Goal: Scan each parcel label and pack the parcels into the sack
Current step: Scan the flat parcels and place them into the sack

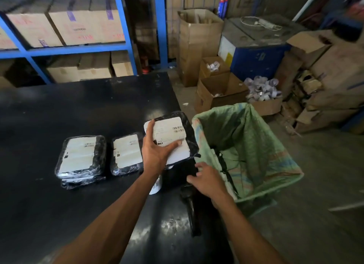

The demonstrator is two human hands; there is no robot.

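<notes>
My left hand (157, 151) clamps 1 parcel (173, 137); the sack (246, 145) gapes at 3 o'clock; right hand (206, 181), fingers apart, nearer.

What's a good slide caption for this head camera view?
Left hand lifts a black plastic-wrapped parcel toward the open green woven sack; right hand reaches nearby.
</notes>
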